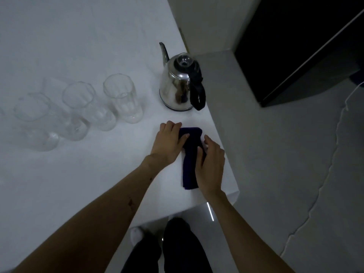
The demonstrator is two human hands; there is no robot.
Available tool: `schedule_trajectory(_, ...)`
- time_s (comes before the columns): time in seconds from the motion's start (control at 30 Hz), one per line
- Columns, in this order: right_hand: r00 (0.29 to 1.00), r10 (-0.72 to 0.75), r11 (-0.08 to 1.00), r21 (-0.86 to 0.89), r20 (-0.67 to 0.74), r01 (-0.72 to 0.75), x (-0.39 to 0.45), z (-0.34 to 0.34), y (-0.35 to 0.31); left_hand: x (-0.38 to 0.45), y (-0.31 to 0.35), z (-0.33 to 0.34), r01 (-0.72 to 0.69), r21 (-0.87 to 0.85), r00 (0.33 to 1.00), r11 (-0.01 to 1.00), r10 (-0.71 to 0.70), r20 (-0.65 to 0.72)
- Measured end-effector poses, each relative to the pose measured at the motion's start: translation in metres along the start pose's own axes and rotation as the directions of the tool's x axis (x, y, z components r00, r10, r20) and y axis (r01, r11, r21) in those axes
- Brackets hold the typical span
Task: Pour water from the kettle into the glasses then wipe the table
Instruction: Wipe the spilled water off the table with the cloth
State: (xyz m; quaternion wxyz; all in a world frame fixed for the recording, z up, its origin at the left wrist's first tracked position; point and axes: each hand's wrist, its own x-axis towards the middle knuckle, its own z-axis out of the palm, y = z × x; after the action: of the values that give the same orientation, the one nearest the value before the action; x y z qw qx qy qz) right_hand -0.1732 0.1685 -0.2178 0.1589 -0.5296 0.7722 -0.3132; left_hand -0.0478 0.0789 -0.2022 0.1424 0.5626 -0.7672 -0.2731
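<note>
A dark blue cloth (pixel 190 164) lies folded on the white table (pixel 78 184) near its right edge. My left hand (pixel 167 143) grips the cloth's far end, thumb on top. My right hand (pixel 210 166) holds its right side, fingers curled over it. A steel kettle (pixel 177 87) with a black handle and long spout stands upright just beyond the cloth. Left of the kettle stand several clear glasses: one (pixel 123 99) nearest the kettle, one (pixel 88 107) in the middle, one (pixel 35 123) at the far left. Whether they hold water I cannot tell.
The table's right edge (pixel 226 154) runs close beside my right hand, with grey floor (pixel 275 154) past it. A dark cabinet (pixel 305 46) stands at the upper right. My legs and a white shoe (pixel 136 234) show below the table's front corner.
</note>
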Motion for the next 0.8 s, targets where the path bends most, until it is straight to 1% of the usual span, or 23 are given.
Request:
schedule_trajectory(0.1, 0.999, 0.011, 0.999, -0.052, 0.044, -0.009, 0.0, -0.002, 0.0, 0.007, 0.004, 0.001, 0.033, -0.021, 0.999, 0.999, -0.033, 0.011)
schedule_trajectory(0.17, 0.998, 0.042, 0.999, 0.003, 0.046, -0.042, 0.005, -0.002, 0.0, 0.012, 0.006, -0.003, 0.007, -0.021, 1.0, 1.0, -0.007, -0.006)
schedule_trajectory(0.23, 0.995, 0.078, 0.994, 0.07, 0.059, -0.082, 0.008, -0.002, 0.001, 0.015, 0.006, -0.009, -0.056, 0.016, 0.996, 0.998, 0.057, -0.073)
schedule_trajectory(0.27, 0.995, 0.071, 0.994, 0.076, 0.074, -0.076, 0.01, -0.001, 0.002, 0.015, 0.006, -0.011, -0.063, 0.03, 0.992, 0.998, 0.066, -0.112)
schedule_trajectory(0.33, 0.996, 0.014, 1.0, 0.024, 0.087, -0.016, 0.011, 0.0, 0.003, 0.01, 0.009, -0.007, -0.003, 0.044, 0.982, 0.999, 0.011, -0.19)
schedule_trajectory(0.4, 0.996, -0.075, 0.99, -0.119, 0.052, 0.081, 0.012, 0.001, 0.008, -0.002, 0.013, 0.0, 0.08, 0.039, 0.963, 0.996, -0.067, -0.262)
schedule_trajectory(0.43, 0.989, -0.139, 0.971, -0.188, 0.047, 0.146, 0.01, 0.0, 0.013, -0.011, 0.017, 0.005, 0.078, 0.001, 0.961, 0.997, -0.075, -0.266)
schedule_trajectory(0.47, 0.973, -0.217, 0.943, -0.24, 0.073, 0.229, 0.007, -0.001, 0.017, -0.023, 0.021, 0.01, 0.051, -0.031, 0.967, 0.998, -0.057, -0.248)
schedule_trajectory(0.5, 0.947, -0.294, 0.911, -0.261, 0.13, 0.319, 0.004, -0.002, 0.023, -0.036, 0.023, 0.015, 0.015, -0.025, 0.978, 1.0, -0.02, -0.21)
schedule_trajectory(0.53, 0.914, -0.36, 0.878, -0.265, 0.188, 0.4, 0.0, -0.002, 0.028, -0.048, 0.022, 0.02, -0.012, 0.028, 0.987, 1.0, 0.016, -0.159)
schedule_trajectory(0.57, 0.893, -0.392, 0.857, -0.266, 0.219, 0.442, -0.005, -0.001, 0.034, -0.06, 0.018, 0.026, -0.032, 0.102, 0.995, 0.994, 0.041, -0.09)
schedule_trajectory(0.63, 0.897, -0.369, 0.862, -0.271, 0.242, 0.428, -0.008, 0.001, 0.038, -0.074, 0.003, 0.034, -0.032, 0.202, 0.999, 0.979, 0.025, 0.036)
schedule_trajectory(0.73, 0.912, -0.308, 0.873, -0.3, 0.272, 0.384, -0.008, 0.004, 0.036, -0.075, -0.011, 0.032, -0.006, 0.297, 0.992, 0.955, -0.031, 0.121)
schedule_trajectory(0.8, 0.904, -0.293, 0.864, -0.319, 0.31, 0.39, -0.011, 0.002, 0.035, -0.074, -0.011, 0.029, -0.034, 0.339, 0.988, 0.94, -0.02, 0.154)
